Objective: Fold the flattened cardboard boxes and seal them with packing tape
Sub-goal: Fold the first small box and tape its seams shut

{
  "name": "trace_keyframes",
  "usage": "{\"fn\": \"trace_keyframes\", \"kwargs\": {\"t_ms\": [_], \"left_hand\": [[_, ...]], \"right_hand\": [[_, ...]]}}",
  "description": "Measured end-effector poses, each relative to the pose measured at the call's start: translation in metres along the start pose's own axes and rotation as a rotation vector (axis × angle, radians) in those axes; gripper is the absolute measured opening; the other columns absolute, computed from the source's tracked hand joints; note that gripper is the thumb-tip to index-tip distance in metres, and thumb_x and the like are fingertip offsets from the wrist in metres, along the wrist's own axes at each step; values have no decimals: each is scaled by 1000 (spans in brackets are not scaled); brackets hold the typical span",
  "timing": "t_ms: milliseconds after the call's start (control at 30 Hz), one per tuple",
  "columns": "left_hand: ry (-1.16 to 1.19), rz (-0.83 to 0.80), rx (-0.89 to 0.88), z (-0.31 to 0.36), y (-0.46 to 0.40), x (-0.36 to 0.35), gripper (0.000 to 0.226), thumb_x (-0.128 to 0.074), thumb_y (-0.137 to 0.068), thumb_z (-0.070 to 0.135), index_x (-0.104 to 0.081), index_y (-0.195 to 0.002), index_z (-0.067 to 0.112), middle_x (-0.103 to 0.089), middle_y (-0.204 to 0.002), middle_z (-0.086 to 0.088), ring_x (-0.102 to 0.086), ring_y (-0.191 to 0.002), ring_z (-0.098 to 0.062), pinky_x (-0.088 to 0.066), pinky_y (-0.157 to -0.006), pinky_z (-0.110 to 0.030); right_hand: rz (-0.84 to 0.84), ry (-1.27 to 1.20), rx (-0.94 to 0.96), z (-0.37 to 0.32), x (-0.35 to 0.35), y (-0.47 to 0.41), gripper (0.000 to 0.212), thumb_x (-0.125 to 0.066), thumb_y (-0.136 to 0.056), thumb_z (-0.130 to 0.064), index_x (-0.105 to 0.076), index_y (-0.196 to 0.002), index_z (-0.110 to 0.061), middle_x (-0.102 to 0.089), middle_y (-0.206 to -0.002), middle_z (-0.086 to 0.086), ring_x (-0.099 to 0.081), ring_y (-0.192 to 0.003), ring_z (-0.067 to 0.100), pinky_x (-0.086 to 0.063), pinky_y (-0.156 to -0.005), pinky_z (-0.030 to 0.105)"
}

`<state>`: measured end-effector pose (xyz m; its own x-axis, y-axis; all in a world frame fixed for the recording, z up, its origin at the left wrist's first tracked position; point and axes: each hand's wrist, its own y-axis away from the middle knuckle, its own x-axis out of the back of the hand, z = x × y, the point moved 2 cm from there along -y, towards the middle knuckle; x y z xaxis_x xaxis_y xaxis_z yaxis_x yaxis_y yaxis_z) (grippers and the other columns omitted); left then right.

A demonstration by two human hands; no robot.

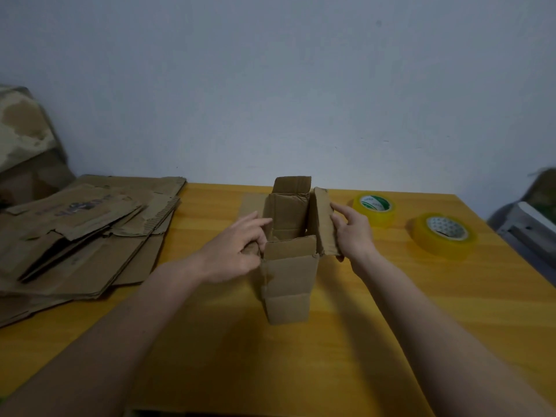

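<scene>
A small brown cardboard box [288,278] stands upright in the middle of the yellow wooden table [391,311], its top flaps raised and its inside showing. My left hand [237,248] grips the box's left flap, fingers curled over it. My right hand [352,233] holds the right flap between thumb and fingers, the flap standing up. Two rolls of yellowish packing tape lie flat to the right: one [374,209] near the far edge, the other [443,236] closer to me.
A pile of flattened cardboard boxes [81,236] covers the table's left side. A crumpled cardboard mass [27,139] leans on the wall at far left. A grey object [526,230] sits past the table's right edge. A plain wall stands behind.
</scene>
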<state>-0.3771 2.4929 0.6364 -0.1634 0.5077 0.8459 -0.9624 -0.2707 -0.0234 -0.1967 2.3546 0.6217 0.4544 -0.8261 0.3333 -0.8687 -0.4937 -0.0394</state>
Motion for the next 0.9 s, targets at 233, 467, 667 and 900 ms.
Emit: {"fn": "trace_keyframes", "kwargs": {"t_ms": [233, 467, 667, 900], "left_hand": [[-132, 102, 71, 2, -19, -5, 36, -60, -83, 58, -59, -100, 26, -16, -159, 14, -2, -148, -10, -13, -120, -45], [-77, 130, 38, 2, -35, -12, 35, -51, -84, 59, -59, -95, 28, -24, -158, 7, -5, -148, -15, -10, -121, -44], [-21, 210, 63, -1, -29, -6, 64, -45, -80, 62, -69, -110, 10, -40, -150, 5, -19, -145, -16, -18, -119, -41], [-227, 230, 54, 11, -14, -3, 45, -41, -97, 46, -69, -100, 11, -48, -144, 1, -28, -141, -17, -21, -118, -37]], "right_hand": [[48, 54, 25, 6, -1, -10, 34, -42, -102, -28, -51, -135, -25, -62, -117, 8, -60, -88, 22, -43, -42, 22], [101, 683, 565, -18, 5, -5, 42, -55, -91, -8, -57, -130, -24, -45, -135, 7, -38, -124, 27, -41, -98, 40], [-236, 668, 648, -12, 6, 5, 45, -33, -89, -45, -70, -91, -18, -55, -133, -4, -30, -129, 13, -32, -106, 34], [-277, 731, 541, -33, 9, 17, 40, -58, -87, -52, -52, -56, -26, -61, -123, -6, -37, -126, 13, -31, -103, 32]]}}
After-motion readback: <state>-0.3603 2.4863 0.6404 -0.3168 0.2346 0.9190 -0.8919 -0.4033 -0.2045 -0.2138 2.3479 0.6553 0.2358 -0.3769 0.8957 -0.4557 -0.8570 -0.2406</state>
